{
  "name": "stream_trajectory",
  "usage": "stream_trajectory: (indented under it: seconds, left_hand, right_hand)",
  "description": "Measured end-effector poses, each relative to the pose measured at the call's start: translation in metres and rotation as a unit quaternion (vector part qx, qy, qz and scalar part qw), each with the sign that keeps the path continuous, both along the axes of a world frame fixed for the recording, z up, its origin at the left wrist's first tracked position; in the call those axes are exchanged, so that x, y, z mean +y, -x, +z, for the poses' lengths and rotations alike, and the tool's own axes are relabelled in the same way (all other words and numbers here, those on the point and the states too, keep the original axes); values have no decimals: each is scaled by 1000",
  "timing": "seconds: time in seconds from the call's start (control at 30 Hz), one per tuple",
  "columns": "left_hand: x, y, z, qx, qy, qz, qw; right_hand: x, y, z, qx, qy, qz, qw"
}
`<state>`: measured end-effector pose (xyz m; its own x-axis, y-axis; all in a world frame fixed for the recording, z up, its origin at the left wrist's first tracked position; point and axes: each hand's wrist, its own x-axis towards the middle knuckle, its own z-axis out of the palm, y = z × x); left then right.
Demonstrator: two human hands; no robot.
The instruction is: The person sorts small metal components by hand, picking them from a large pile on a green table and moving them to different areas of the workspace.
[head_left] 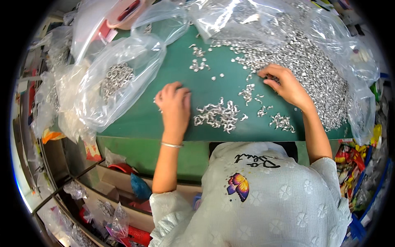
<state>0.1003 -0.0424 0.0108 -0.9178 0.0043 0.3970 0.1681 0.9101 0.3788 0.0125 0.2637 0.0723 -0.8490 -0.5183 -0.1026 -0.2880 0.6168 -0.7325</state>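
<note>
My left hand point(173, 102) is low over the green tabletop point(177, 61), fingers bent down and slightly blurred. Small silver bits show at its left edge; what lies under the fingers is hidden. To its right is a loose cluster of small curved silver metal pieces point(218, 115). At the left edge of the large heap of silver metal pieces point(314, 66), my right hand point(287, 86) reaches in with curved fingers, the thumb apart from the index finger. Smaller groups of pieces point(282, 122) lie below it.
A clear plastic bag point(138, 86) holding silver pieces lies at the left. Another clear plastic sheet point(242, 20) covers part of the heap at the back. A pink container point(127, 14) stands at the far left. Below the table is a shelf point(123, 210) with bags and red items.
</note>
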Motion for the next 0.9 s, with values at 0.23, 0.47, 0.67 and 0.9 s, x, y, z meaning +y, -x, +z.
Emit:
stream_trajectory:
  seconds: [0.23,0.47,0.67,0.9]
  left_hand:
    - [20,-5,17,-5,-29,-6,1000]
    - [45,6,33,-83,-99,-81,988]
    - [108,43,24,-114,-226,-236,938]
    - [105,48,17,-166,-245,-241,924]
  right_hand:
    - [25,-24,-12,132,-22,64,989]
    - [29,-30,-19,122,-44,85,988]
    - [13,-10,-21,96,43,50,993]
    - [25,-17,-32,174,19,24,984]
